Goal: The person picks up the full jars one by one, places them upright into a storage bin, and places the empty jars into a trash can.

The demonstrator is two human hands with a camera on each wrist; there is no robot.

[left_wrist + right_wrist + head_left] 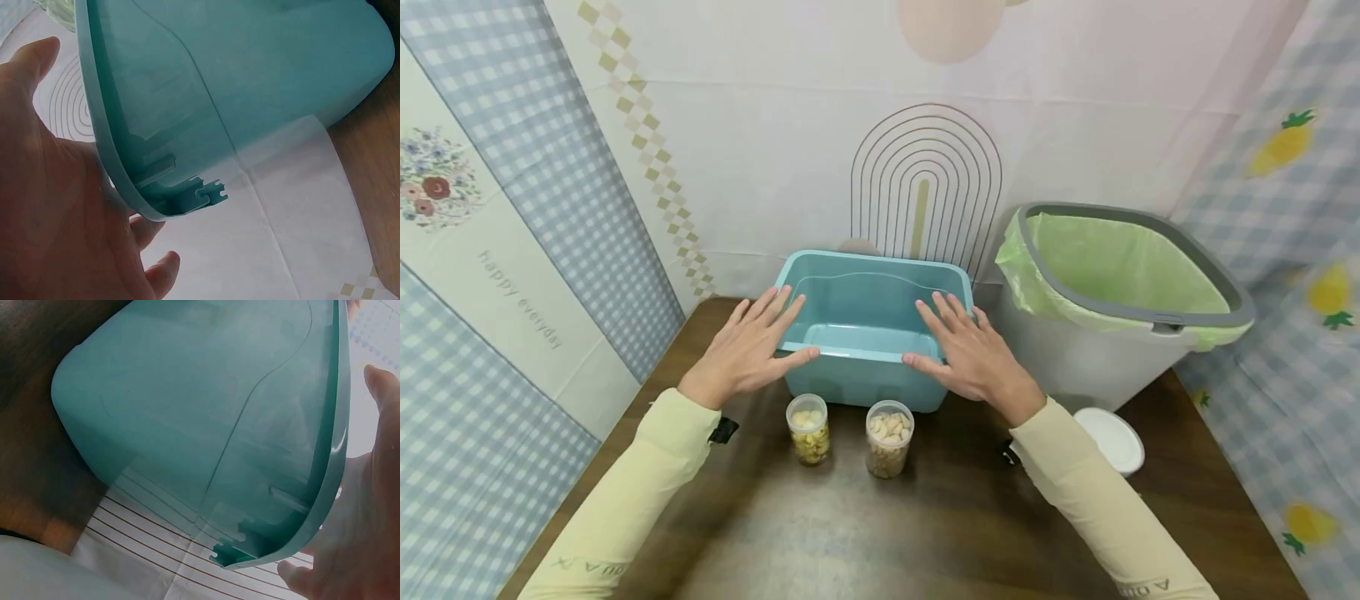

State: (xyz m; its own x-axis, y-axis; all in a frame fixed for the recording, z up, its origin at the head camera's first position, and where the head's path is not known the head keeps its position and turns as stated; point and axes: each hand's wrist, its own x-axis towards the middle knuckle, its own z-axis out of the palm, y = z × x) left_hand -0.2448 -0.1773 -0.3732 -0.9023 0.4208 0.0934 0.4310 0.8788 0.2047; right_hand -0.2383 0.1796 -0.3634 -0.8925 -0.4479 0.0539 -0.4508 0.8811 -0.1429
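From the head camera, the left hand [747,350] and the right hand [972,357] lie flat with straight, spread fingers on the two near corners of a glossy teal rectangular plastic bin [874,332], thumbs along the front rim; neither hand closes round anything. The bin stands between the hands on a dark wooden table [820,533]. Just nearer the person than the hands, two small clear round jars [808,429] of pale snacks stand open-topped. Beyond the right hand sits a grey-rimmed white waste bin with a thin green liner [1120,283], and a white round lid [1112,437] lies beside the right sleeve.

From the left wrist camera, the open palm [56,219] meets the bin's smooth rolled rim [119,181].

From the right wrist camera, the fingers [375,481] press the same slick rim, uncurled.

With flat palms on smooth plastic, the bin could slip or tilt. Pulled toward the person, it would likely knock over the open jars.
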